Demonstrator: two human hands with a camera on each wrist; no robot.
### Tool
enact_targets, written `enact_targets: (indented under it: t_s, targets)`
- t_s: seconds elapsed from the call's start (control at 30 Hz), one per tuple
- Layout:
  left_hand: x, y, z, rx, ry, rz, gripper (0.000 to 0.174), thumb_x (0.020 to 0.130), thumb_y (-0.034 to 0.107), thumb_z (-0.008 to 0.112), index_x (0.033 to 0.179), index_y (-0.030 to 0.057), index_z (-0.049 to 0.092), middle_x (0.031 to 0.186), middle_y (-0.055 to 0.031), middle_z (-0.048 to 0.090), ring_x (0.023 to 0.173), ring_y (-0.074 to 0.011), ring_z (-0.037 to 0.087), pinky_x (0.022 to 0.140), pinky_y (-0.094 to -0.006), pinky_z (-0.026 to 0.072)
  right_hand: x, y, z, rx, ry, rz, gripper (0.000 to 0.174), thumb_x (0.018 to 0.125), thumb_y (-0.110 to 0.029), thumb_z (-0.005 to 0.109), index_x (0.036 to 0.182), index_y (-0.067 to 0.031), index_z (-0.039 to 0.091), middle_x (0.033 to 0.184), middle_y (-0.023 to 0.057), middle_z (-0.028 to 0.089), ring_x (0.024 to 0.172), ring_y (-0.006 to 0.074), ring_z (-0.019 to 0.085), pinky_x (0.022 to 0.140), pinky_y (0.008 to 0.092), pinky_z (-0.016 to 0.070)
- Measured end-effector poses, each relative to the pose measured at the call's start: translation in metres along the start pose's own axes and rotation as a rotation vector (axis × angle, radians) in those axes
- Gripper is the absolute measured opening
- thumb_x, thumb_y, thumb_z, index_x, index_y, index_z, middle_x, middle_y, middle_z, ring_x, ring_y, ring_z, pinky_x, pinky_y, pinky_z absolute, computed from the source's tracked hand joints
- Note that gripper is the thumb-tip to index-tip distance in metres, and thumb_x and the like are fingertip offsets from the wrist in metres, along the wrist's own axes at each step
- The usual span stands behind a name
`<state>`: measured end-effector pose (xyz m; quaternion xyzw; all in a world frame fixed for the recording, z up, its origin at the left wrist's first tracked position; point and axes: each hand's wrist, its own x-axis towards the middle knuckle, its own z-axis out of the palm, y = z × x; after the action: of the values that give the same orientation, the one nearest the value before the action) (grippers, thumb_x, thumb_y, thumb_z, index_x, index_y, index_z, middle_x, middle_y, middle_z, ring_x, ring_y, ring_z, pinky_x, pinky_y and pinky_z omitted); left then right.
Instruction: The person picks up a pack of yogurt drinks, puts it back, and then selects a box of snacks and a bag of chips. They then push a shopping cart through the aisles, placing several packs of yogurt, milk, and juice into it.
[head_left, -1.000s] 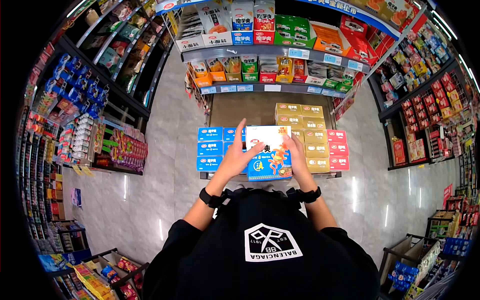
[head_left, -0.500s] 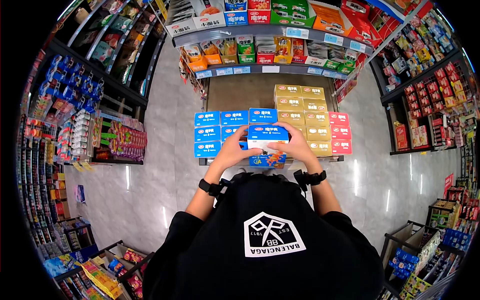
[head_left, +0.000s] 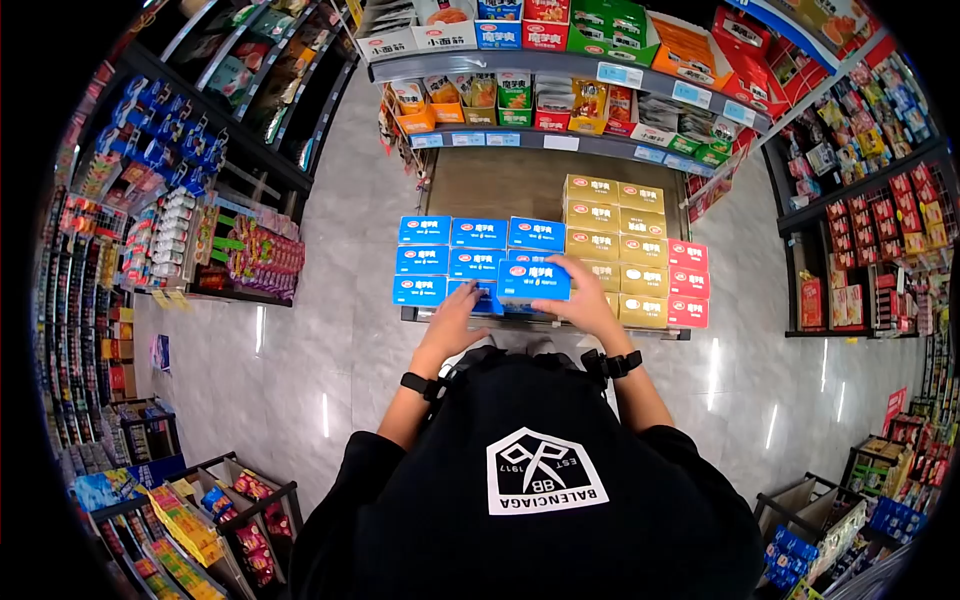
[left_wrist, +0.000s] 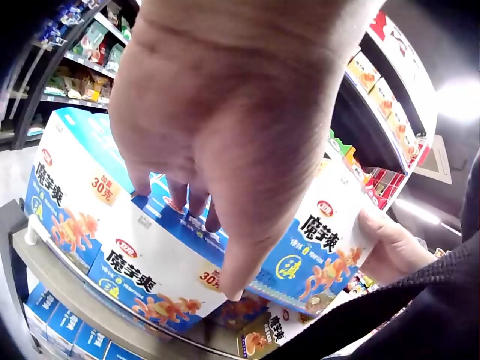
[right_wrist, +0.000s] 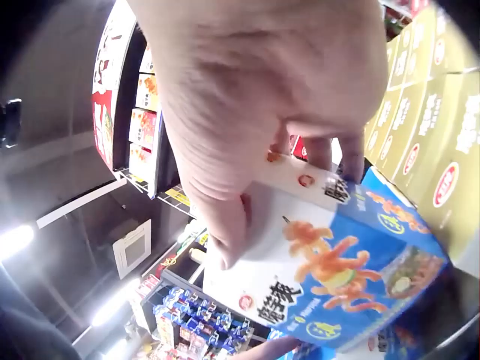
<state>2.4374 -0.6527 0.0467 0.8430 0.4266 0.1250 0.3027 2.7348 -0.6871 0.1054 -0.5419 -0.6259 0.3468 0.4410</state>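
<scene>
My right hand (head_left: pixel 588 306) grips a blue-and-white snack box (head_left: pixel 538 283) by its right end, the thumb along its white front. In the right wrist view this held box (right_wrist: pixel 330 262) tilts beside the gold boxes. It overlaps the right end of the front row of blue boxes in the head view. My left hand (head_left: pixel 455 324) reaches over a neighbouring box in that row. In the left wrist view, my fingers extend over the top of this neighbouring box (left_wrist: pixel 154 274), the thumb at its front right corner.
Stacked blue boxes (head_left: pixel 424 261) line the left of a low platform, gold boxes (head_left: pixel 617 247) and red boxes (head_left: pixel 688 283) its right. Shelves of snack packets (head_left: pixel 500 100) rise behind. A rail (left_wrist: pixel 97 289) edges the platform's front. Other racks (head_left: pixel 190 220) flank the aisle.
The box was upright between both hands, then tipped so its blue top showed. My left hand has let go and moved left onto the neighbouring box; my right hand still holds the first.
</scene>
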Motion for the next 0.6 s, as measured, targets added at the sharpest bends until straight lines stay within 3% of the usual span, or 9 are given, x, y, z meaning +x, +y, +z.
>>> enact_targets:
  t_s: [0.03,0.07,0.17,0.23,0.33,0.47,0.6]
  targets:
    - [0.001,0.004,0.003,0.007,-0.006,-0.028,0.077,0.075,0.027,0.085,0.142,0.0050,0.053,0.158,-0.0204,0.040,0.145,-0.0408,0.038,0.117,-0.0484,0.0360,0.002,-0.001,-0.002,-0.082,-0.067,-0.040,0.072,0.068,-0.026,0.093,0.128,-0.0025,0.060,0.124,0.0156,0.064,0.114,0.0292,0.064,0.098,0.0394,0.0510]
    - [0.001,0.008,0.005,0.014,-0.010,-0.055,0.078,0.075,0.027,0.085,0.143,0.0053,0.053,0.159,-0.0215,0.037,0.147,-0.0427,0.035,0.118,-0.0496,0.0334,0.000,-0.003,0.000,-0.057,-0.063,-0.037,0.072,0.067,-0.027,0.094,0.126,-0.0036,0.061,0.126,0.0167,0.063,0.116,0.0329,0.063,0.099,0.0409,0.0498]
    - [-0.003,0.009,0.011,0.016,-0.006,-0.078,0.081,0.076,0.029,0.084,0.146,0.0060,0.050,0.162,-0.0229,0.032,0.149,-0.0452,0.030,0.120,-0.0515,0.0305,-0.002,0.000,0.004,-0.084,-0.037,-0.054,0.071,0.067,-0.028,0.093,0.126,-0.0037,0.061,0.127,0.0174,0.062,0.118,0.0336,0.061,0.101,0.0415,0.0485]
    - [-0.007,0.009,0.015,0.052,0.001,-0.060,0.086,0.076,0.031,0.085,0.150,0.0093,0.046,0.166,-0.0197,0.026,0.151,-0.0447,0.027,0.119,-0.0535,0.0297,-0.003,0.009,0.004,-0.094,-0.052,-0.089,0.071,0.068,-0.028,0.093,0.127,-0.0039,0.061,0.126,0.0175,0.062,0.120,0.0340,0.059,0.103,0.0424,0.0462]
    - [-0.010,0.012,0.021,0.090,0.021,-0.074,0.086,0.078,0.035,0.083,0.150,0.0092,0.045,0.165,-0.0206,0.028,0.150,-0.0468,0.026,0.120,-0.0555,0.0274,-0.007,0.028,0.008,-0.009,-0.066,-0.038,0.072,0.068,-0.028,0.092,0.128,-0.0039,0.060,0.125,0.0173,0.062,0.119,0.0361,0.059,0.104,0.0436,0.0444]
    - [-0.016,0.021,0.028,0.135,0.053,-0.088,0.085,0.079,0.034,0.083,0.151,0.0104,0.044,0.164,-0.0212,0.029,0.151,-0.0462,0.025,0.119,-0.0553,0.0282,-0.019,0.054,0.013,-0.233,-0.040,-0.137,0.072,0.064,-0.027,0.092,0.125,-0.0052,0.061,0.121,0.0186,0.063,0.115,0.0409,0.057,0.104,0.0496,0.0430]
    - [-0.031,0.024,0.045,0.134,0.077,-0.094,0.087,0.079,0.032,0.082,0.154,0.0141,0.041,0.165,-0.0171,0.027,0.152,-0.0415,0.025,0.115,-0.0558,0.0342,-0.030,0.063,0.028,-0.420,0.001,-0.133,0.069,0.063,-0.025,0.091,0.124,-0.0085,0.063,0.134,0.0148,0.056,0.130,0.0375,0.049,0.110,0.0499,0.0386]
